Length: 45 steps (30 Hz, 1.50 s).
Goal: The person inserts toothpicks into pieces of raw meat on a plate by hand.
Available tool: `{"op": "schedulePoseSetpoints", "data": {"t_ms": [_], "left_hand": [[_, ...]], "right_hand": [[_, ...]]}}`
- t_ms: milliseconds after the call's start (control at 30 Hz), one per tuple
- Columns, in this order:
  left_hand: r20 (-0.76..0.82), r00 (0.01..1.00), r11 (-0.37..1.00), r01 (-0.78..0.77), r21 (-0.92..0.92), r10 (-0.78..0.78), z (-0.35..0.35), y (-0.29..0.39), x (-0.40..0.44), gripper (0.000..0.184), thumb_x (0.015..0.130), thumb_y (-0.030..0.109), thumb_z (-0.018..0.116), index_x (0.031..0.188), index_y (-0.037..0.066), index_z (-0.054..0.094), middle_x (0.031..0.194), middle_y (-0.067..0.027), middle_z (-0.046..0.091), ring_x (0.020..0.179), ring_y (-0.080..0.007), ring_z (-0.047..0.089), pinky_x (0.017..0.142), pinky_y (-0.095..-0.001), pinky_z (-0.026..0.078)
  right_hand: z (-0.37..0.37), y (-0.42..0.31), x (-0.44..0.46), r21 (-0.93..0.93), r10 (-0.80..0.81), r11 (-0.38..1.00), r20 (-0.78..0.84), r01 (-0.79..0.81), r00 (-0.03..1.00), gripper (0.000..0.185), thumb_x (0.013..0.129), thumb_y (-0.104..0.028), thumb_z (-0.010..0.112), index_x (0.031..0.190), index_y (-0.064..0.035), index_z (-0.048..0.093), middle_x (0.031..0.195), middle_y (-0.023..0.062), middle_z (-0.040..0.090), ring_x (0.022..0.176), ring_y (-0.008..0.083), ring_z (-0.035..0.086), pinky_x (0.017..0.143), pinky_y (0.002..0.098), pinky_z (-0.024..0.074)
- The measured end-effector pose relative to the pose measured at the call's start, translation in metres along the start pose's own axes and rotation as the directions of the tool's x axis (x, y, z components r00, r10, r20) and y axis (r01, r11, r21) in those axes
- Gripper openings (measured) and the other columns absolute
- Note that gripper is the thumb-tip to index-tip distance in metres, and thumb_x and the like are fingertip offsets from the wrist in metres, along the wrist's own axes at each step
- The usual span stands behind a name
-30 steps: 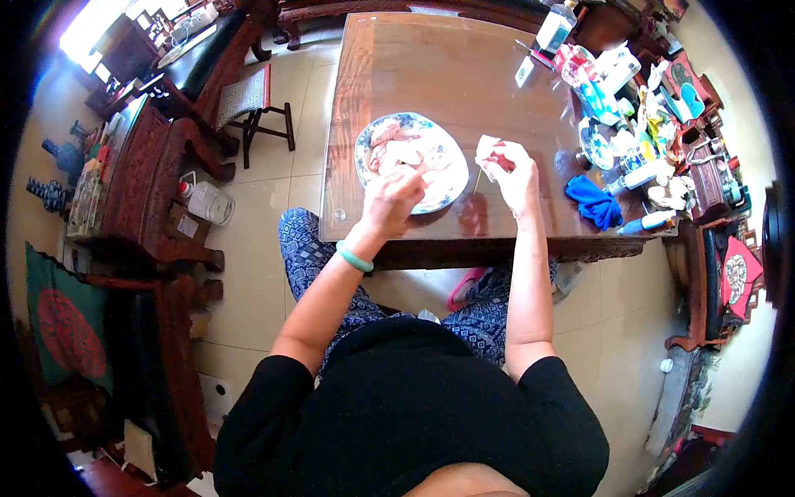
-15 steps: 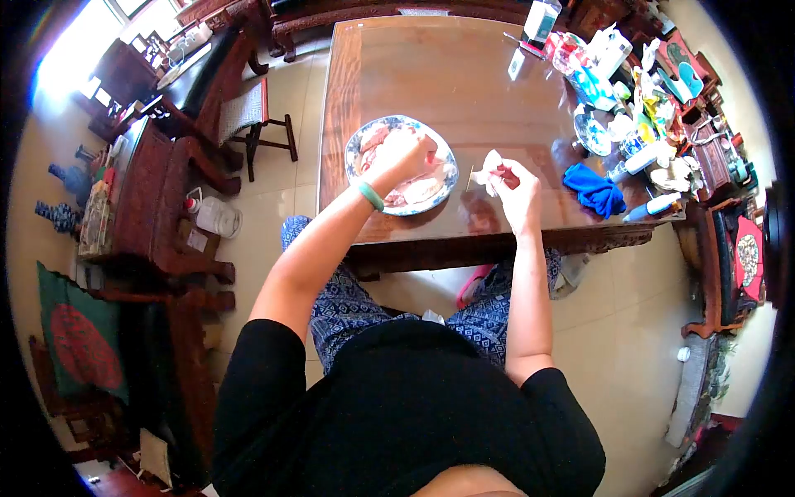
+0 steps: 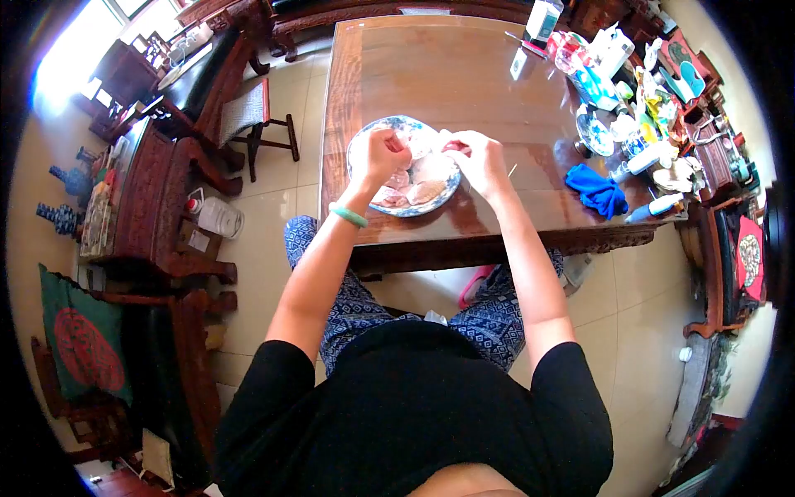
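A blue-and-white plate (image 3: pixel 454 184) near the table's front edge holds pale pink pieces of raw meat (image 3: pixel 426 192). Over its left part is my left hand (image 3: pixel 383 159), fingers curled together, with a green bangle on the wrist; whatever it grips is hidden. My right hand (image 3: pixel 477 157) is at the plate's right rim, its thumb and fingers pinching a small pale piece (image 3: pixel 447 137). Just right of that hand, a thin stick (image 3: pixel 513 170) shows on the glossy table (image 3: pixel 431 66).
A blue cloth (image 3: pixel 596 190) lies at the table's right front. Behind it are a small patterned dish (image 3: pixel 593 134), bags and bottles. A clear bottle (image 3: pixel 543 21) stands at the back right. On the floor at left are a folding stool (image 3: pixel 246 116) and a plastic jug (image 3: pixel 219 217).
My right hand has moved left to the plate's rim with the pale piece. My left hand went further over the plate, then drew back towards its left side.
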State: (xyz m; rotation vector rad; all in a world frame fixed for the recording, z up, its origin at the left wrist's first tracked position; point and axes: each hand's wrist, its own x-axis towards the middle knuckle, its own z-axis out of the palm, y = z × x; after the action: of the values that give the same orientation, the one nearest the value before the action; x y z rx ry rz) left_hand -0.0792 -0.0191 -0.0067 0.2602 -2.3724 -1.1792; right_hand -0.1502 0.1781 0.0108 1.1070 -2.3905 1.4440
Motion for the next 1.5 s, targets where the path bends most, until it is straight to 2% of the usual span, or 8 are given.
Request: {"op": "schedulePoseSetpoints", "data": {"t_ms": [200, 867, 1000, 1100, 1300, 1367, 1433, 1500], "left_hand": [[-0.181, 0.979, 0.995, 0.092, -0.036, -0.097, -0.013, -0.010, -0.008, 0.016, 0.063, 0.012, 0.077, 0.064, 0.001, 0.065, 0.058, -0.0082, 0.063, 0.053, -0.0147, 0.061, 0.055, -0.0287, 0.050], [-0.160, 0.986, 0.999, -0.038, 0.028, 0.042, -0.005, -0.013, -0.009, 0.017, 0.065, 0.013, 0.077, 0.074, 0.001, 0.069, 0.065, -0.0078, 0.066, 0.062, -0.0170, 0.064, 0.064, -0.0281, 0.051], [-0.024, 0.999, 0.999, 0.042, 0.001, -0.042, -0.015, -0.008, -0.004, 0.015, 0.066, 0.013, 0.077, 0.072, 0.001, 0.069, 0.066, -0.0089, 0.067, 0.060, -0.0172, 0.064, 0.061, -0.0299, 0.051], [0.087, 0.995, 0.998, -0.053, 0.029, 0.050, -0.015, -0.008, 0.006, 0.014, 0.068, 0.009, 0.078, 0.072, 0.000, 0.068, 0.063, -0.0078, 0.066, 0.057, -0.0099, 0.062, 0.057, -0.0245, 0.050], [0.432, 0.894, 0.969, -0.200, 0.146, 0.119, 0.007, 0.010, 0.018, 0.018, 0.070, 0.016, 0.080, 0.071, 0.002, 0.068, 0.064, -0.0074, 0.066, 0.056, -0.0135, 0.061, 0.057, -0.0285, 0.050], [0.422, 0.903, 0.976, -0.154, 0.150, 0.078, 0.015, 0.001, 0.018, 0.022, 0.071, 0.019, 0.080, 0.073, 0.000, 0.069, 0.067, -0.0085, 0.067, 0.055, -0.0161, 0.060, 0.057, -0.0306, 0.050], [0.035, 0.935, 0.931, -0.354, 0.086, 0.352, 0.020, -0.007, 0.019, 0.023, 0.071, 0.019, 0.080, 0.074, -0.001, 0.068, 0.067, -0.0087, 0.067, 0.054, -0.0167, 0.060, 0.057, -0.0298, 0.050], [0.041, 0.994, 0.995, -0.099, -0.008, 0.099, 0.006, 0.000, 0.011, 0.021, 0.072, 0.016, 0.080, 0.079, -0.001, 0.072, 0.069, -0.0118, 0.068, 0.060, -0.0157, 0.064, 0.058, -0.0275, 0.051]], "right_hand": [[0.030, -0.006, 0.015, 0.129, -0.029, 0.991, 0.446, -0.033, 0.894, 0.024, 0.073, 0.013, 0.060, 0.092, 0.0010, 0.071, 0.088, 0.0124, 0.072, 0.080, 0.0193, 0.070, 0.074, 0.0310, 0.0569], [0.035, -0.008, 0.023, 0.043, -0.068, 0.998, 0.539, 0.053, 0.839, 0.041, 0.067, 0.013, 0.059, 0.096, -0.0127, 0.073, 0.078, 0.0085, 0.071, 0.067, 0.0176, 0.066, 0.063, 0.0309, 0.0541], [0.017, -0.005, 0.022, -0.086, -0.238, 0.964, 0.155, 0.253, 0.959, 0.022, 0.068, 0.010, 0.065, 0.082, -0.0048, 0.072, 0.079, 0.0108, 0.070, 0.068, 0.0194, 0.068, 0.065, 0.0313, 0.0554], [-0.007, -0.004, 0.018, -0.102, -0.085, 0.992, -0.048, 0.079, 0.995, 0.010, 0.074, -0.001, 0.071, 0.083, -0.0044, 0.073, 0.080, 0.0112, 0.071, 0.071, 0.0200, 0.069, 0.064, 0.0308, 0.0545], [-0.023, -0.001, 0.000, 0.020, 0.087, 0.996, -0.089, -0.086, 0.992, 0.010, 0.080, -0.002, 0.070, 0.089, -0.0002, 0.071, 0.082, 0.0122, 0.072, 0.072, 0.0176, 0.070, 0.063, 0.0284, 0.0537], [-0.027, -0.009, -0.004, 0.027, 0.125, 0.992, -0.078, -0.123, 0.989, 0.009, 0.081, 0.000, 0.068, 0.090, 0.0006, 0.071, 0.083, 0.0109, 0.073, 0.072, 0.0149, 0.069, 0.063, 0.0263, 0.0533], [-0.030, -0.011, -0.009, 0.066, 0.203, 0.978, -0.049, -0.199, 0.978, 0.011, 0.083, 0.001, 0.066, 0.093, 0.0004, 0.069, 0.084, 0.0099, 0.073, 0.072, 0.0124, 0.068, 0.062, 0.0251, 0.0530], [-0.030, -0.007, -0.009, 0.145, 0.224, 0.966, -0.068, -0.213, 0.972, 0.011, 0.084, 0.000, 0.065, 0.095, 0.0002, 0.067, 0.085, 0.0094, 0.073, 0.072, 0.0116, 0.068, 0.062, 0.0244, 0.0527]]}}
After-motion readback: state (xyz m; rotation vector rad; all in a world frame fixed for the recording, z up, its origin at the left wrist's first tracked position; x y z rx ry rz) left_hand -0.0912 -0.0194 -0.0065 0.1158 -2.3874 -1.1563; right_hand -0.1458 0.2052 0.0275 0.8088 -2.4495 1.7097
